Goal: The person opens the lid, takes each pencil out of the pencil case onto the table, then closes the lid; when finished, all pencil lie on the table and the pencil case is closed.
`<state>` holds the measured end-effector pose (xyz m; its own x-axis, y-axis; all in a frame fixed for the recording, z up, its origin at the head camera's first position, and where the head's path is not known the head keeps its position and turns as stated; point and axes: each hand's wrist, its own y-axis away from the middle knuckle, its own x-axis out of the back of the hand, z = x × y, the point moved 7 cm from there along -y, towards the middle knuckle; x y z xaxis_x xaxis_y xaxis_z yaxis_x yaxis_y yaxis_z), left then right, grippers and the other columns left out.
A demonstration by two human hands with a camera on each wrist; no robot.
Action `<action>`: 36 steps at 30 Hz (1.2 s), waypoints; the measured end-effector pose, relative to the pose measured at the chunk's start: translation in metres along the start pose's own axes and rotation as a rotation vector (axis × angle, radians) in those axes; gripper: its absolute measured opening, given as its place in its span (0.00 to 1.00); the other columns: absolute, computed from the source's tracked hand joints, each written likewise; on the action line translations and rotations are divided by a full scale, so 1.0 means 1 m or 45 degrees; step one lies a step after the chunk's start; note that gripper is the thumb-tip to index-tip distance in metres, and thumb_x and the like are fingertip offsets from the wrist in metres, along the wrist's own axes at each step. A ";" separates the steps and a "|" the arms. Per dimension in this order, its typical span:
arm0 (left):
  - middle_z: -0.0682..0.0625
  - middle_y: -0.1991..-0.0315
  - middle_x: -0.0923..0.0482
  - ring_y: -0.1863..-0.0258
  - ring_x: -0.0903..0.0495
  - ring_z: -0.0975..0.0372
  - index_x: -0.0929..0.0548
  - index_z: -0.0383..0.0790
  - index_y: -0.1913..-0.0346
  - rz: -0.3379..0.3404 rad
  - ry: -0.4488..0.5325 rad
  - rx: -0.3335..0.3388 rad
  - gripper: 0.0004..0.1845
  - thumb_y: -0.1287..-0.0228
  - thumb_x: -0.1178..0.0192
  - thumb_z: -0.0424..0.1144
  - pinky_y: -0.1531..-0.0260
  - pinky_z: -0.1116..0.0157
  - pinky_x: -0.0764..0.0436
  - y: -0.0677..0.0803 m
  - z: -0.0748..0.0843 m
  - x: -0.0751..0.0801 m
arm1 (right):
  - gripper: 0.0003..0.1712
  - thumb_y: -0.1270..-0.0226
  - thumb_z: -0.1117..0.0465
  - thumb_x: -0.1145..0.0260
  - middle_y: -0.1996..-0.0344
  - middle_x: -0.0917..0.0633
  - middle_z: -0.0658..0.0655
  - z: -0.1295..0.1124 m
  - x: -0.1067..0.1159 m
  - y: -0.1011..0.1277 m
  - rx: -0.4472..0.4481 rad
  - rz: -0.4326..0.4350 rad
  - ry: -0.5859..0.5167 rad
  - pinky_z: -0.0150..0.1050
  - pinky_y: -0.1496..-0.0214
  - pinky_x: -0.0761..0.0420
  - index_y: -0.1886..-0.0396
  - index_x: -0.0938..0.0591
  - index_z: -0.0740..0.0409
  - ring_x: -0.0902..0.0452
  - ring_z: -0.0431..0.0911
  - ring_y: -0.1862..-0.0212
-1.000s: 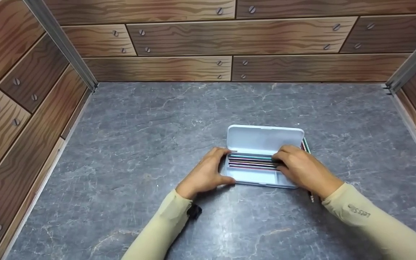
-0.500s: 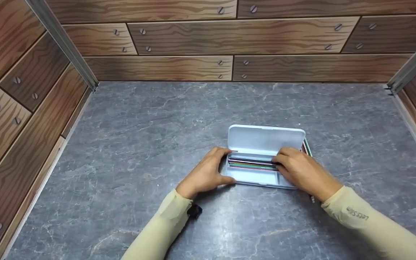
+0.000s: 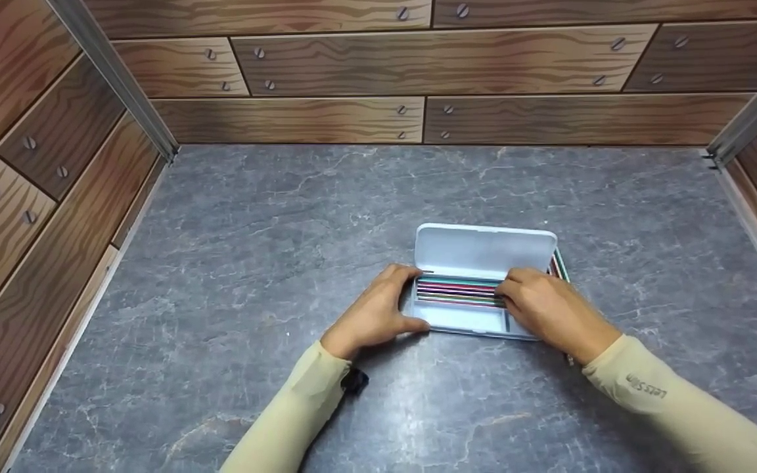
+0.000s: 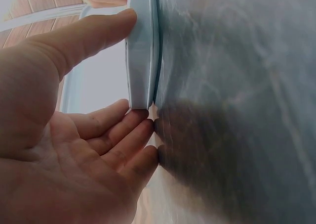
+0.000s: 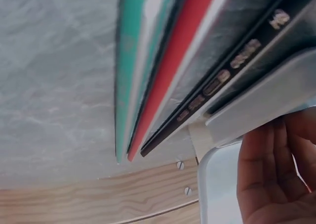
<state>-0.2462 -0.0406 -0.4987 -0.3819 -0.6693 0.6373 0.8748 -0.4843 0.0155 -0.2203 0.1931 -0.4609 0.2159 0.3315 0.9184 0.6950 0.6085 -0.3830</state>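
Note:
A light blue pencil case [image 3: 460, 320] lies open on the table, its lid [image 3: 477, 249] raised at the back. Several coloured pencils [image 3: 454, 291] lie side by side in its rear compartment. My left hand [image 3: 375, 312] holds the case's left end, thumb at the near corner and fingers at the far one. At the right end my right hand [image 3: 543, 305] reaches in and pinches the pencils, whose right ends it hides. In the right wrist view, a green pencil [image 5: 127, 75], a red pencil [image 5: 177, 61] and a black pencil [image 5: 217, 80] lie on the table beside the case.
The grey marbled table [image 3: 273, 217] stretches around the case. Wood-patterned panels [image 3: 326, 62] wall it in at the back and both sides. A black object [image 3: 354, 381] sits at my left wrist.
The pencils inside the case have shifted among themselves: green sat lower half a second ago and is at the back now, with red showing below it. Both hands stay nearly in place.

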 end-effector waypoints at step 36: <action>0.40 0.27 0.22 0.27 0.23 0.49 0.25 0.33 0.23 0.005 -0.001 -0.007 0.46 0.43 0.14 0.40 0.17 0.50 0.26 0.000 0.001 0.001 | 0.12 0.37 0.71 0.17 0.63 0.05 0.50 0.040 0.039 0.036 -0.532 0.131 -0.511 0.19 0.57 0.18 0.57 0.04 0.53 0.19 0.25 0.62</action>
<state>-0.2465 -0.0407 -0.4974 -0.3783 -0.6708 0.6379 0.8747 -0.4847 0.0090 -0.2141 0.2569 -0.4424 0.0764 0.6702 0.7383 0.9133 0.2501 -0.3215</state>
